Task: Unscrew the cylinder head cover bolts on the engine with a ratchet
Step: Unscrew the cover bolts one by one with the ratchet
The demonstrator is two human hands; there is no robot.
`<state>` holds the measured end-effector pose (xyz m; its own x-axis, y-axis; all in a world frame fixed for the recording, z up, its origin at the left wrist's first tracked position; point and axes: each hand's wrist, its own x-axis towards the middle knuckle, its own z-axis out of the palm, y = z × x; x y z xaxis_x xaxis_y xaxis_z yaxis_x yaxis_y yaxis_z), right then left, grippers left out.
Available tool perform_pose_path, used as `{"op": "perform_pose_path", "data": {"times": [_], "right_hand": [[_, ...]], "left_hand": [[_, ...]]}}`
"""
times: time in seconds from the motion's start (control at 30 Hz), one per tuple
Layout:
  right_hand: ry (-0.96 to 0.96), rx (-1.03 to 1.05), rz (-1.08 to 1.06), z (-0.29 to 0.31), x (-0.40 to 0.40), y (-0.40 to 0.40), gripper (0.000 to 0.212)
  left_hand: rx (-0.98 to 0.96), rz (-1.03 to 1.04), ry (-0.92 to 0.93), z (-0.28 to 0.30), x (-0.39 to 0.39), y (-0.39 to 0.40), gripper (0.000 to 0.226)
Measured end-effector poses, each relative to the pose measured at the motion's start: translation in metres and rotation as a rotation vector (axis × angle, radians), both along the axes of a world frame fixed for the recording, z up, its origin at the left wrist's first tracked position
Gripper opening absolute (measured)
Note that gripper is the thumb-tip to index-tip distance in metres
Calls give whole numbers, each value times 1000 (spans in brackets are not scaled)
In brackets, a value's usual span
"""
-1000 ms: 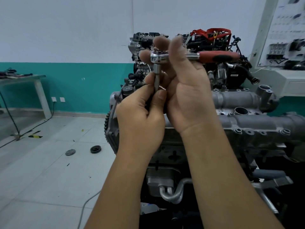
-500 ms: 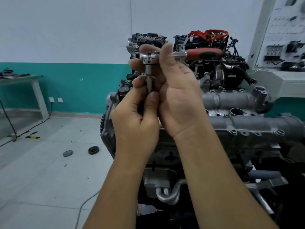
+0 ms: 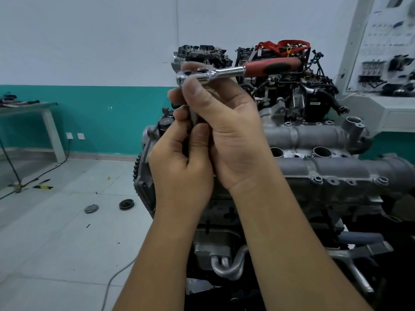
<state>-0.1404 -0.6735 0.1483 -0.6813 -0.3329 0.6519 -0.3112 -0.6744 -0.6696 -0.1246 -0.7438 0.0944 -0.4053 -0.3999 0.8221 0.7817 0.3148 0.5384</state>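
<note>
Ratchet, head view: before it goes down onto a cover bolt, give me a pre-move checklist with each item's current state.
1. Ratchet held firmly: ok. The right hand grips its head; the red handle sticks out to the right.
2. Extension below the ratchet head supported: ok. The left hand pinches it.
3. Socket or bit seated on the extension's end: cannot tell, the hands hide it.
4. Tool engaged on a bolt: not ok. It is held in the air above the engine.
5. Cover bolts reachable: ok. Several bolt heads show uncovered along the near edge.
6. Ratchet direction set to loosen: cannot tell.
</note>
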Motion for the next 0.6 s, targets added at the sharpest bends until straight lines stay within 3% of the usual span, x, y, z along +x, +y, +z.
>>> {"op": "perform_pose_path", "data": {"times": [0.13,0.23,0.3,0.37,0.43,0.53,0.6], "right_hand": [[-36,-12,31,3,0,0,13],[-138,8,49,6,-2,4,38],[-97,-20,44,4,-3,4,29],[7,-47,17,3,-1,2,7],[66,-38,-10,0,0,-2,15],[31,16,-22,2,4,-4,10],[-83,48,-43,6,4,-1,30]], "left_hand": [[-36,25,-16,2,1,-1,15],[-83,34,-19,2,0,-1,17],[-89,37,-15,2,0,-1,19],[-70,-4,-12,2,1,-2,18],[-51,-5,-7,2,2,-1,21],[-34,52,-19,1,0,0,19],[-61,58,-38,3,-1,1,24]]}}
